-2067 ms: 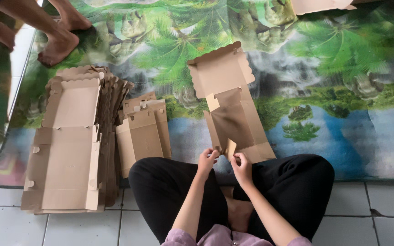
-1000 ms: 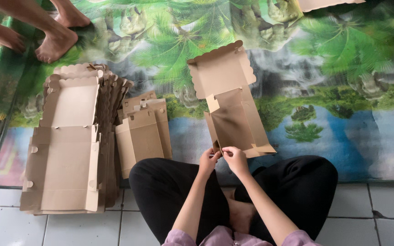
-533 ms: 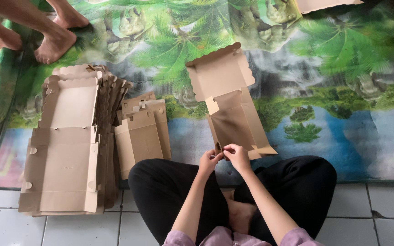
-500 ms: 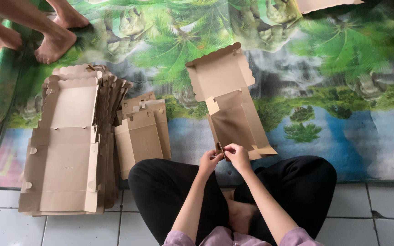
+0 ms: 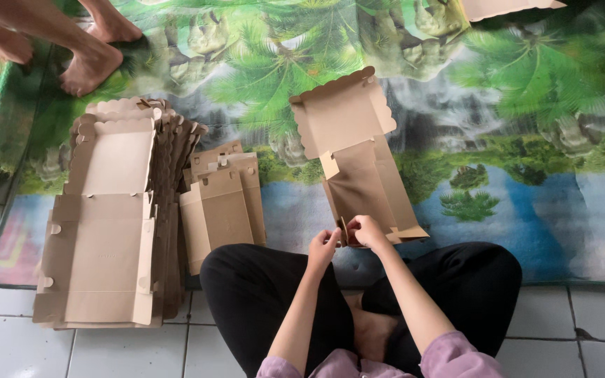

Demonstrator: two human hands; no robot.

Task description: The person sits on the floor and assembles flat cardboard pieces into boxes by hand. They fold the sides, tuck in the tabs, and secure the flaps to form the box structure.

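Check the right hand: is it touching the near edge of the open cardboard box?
Touching. The head view shows the right hand pinching a flap at the near edge of the open cardboard box, with no gap between them.

I'm sitting on a white tiled floor [image 5: 596,329], with a big printed mat [image 5: 526,140] spread out ahead of my hands, all palm trees, rocks and blue water. Soft, even daylight, no hard shadows anywhere.
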